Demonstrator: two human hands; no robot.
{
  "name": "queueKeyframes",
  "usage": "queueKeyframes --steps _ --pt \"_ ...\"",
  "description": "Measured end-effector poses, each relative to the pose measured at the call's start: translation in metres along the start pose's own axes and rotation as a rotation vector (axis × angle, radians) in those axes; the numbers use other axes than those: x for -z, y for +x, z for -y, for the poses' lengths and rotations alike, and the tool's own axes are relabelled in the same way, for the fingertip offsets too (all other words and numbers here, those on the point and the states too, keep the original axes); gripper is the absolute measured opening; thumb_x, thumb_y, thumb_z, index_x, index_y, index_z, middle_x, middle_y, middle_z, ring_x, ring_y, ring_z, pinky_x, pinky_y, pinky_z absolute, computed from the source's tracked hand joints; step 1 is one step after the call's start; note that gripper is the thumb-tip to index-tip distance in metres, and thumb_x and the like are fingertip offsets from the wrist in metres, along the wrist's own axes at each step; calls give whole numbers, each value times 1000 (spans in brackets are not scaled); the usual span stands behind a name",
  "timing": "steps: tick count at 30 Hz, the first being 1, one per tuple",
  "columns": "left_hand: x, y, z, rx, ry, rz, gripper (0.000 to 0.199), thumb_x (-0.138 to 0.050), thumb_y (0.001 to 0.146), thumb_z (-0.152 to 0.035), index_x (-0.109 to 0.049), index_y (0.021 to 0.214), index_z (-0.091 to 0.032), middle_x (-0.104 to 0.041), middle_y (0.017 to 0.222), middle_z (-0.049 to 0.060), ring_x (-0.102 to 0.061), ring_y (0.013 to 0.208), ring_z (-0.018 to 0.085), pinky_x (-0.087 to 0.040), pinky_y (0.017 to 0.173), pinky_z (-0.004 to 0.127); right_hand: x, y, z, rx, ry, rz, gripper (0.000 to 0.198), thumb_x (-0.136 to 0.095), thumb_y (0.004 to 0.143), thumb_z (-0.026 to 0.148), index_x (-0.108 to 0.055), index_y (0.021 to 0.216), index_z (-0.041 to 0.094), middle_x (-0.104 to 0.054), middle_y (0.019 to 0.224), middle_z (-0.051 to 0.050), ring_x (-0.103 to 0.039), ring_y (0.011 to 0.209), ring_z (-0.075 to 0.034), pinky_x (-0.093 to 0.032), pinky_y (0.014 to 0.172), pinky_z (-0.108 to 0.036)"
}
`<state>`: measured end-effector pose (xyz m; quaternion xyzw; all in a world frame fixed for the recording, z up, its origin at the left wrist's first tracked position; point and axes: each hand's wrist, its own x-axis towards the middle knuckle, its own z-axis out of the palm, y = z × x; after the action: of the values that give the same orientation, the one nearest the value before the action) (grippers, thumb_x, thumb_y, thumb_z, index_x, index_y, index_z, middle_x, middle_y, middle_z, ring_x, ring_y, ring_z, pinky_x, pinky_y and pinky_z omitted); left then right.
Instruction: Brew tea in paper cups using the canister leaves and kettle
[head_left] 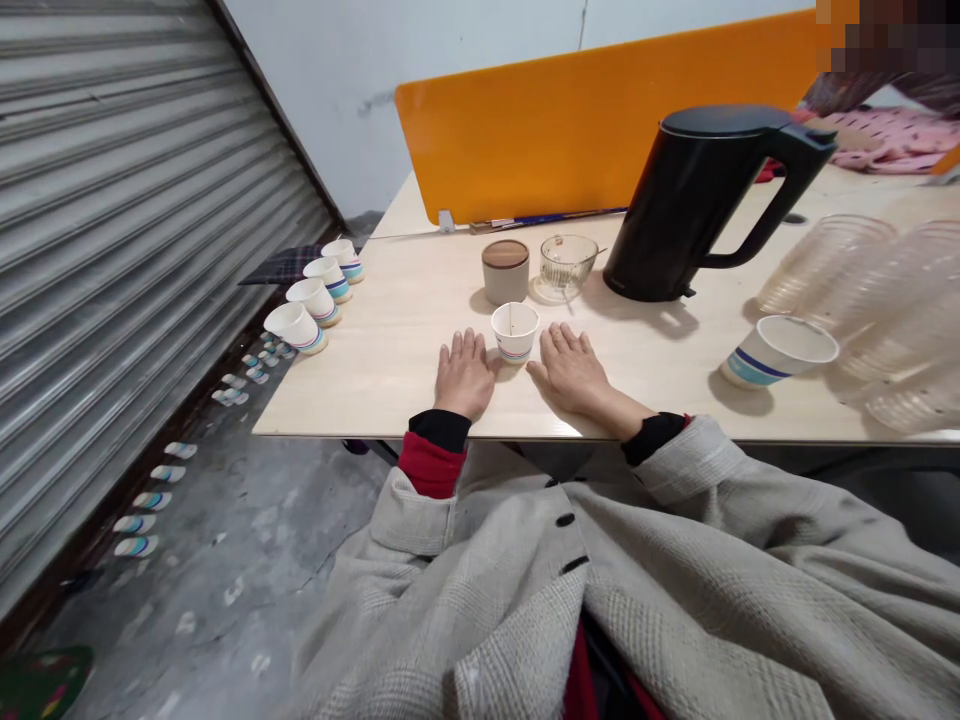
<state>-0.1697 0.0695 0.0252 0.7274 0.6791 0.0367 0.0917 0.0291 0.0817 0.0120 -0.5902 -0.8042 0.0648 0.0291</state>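
Note:
A white paper cup with coloured bands stands upright near the table's front edge, a thin dark line showing inside it. My left hand lies flat, palm down, just left of the cup. On the cup's other side rests my right hand, also flat on the tabletop with fingers stretched out. Neither hand holds anything. Right behind the cup are a grey canister with a brown lid and a ribbed glass bowl.
A black electric kettle stands at right, near another paper cup and stacked clear plastic cups. Several paper cups line the table's left edge. Behind are brushes and an orange divider. More cups dot the floor.

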Motion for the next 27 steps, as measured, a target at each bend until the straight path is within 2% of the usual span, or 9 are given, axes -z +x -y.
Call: queueKeyframes --steps 5,17,27 --pt "1 -1 -2 8 54 9 72 -20 115 -48 -25 175 -8 -15 186 12 -10 174 32 -10 142 53 4 -1 4 -21 -22 19 79 -30 111 46 -29 171 -6 -21 181 -27 -17 171 -40 -16 138 -60" --pt "1 0 -1 8 53 13 71 -21 115 -47 -27 174 -8 -16 185 13 -11 174 33 -11 142 54 -3 1 0 -7 -23 -16 78 -30 110 47 -32 170 -4 -24 180 -27 -19 170 -39 -18 137 -60" --pt "-2 1 1 2 56 -4 72 -21 115 -48 -27 174 -8 -17 185 13 -12 174 33 -11 142 53 1 0 3 -26 -26 8 79 -30 110 47 -30 171 -4 -22 181 -27 -18 171 -39 -16 138 -59"
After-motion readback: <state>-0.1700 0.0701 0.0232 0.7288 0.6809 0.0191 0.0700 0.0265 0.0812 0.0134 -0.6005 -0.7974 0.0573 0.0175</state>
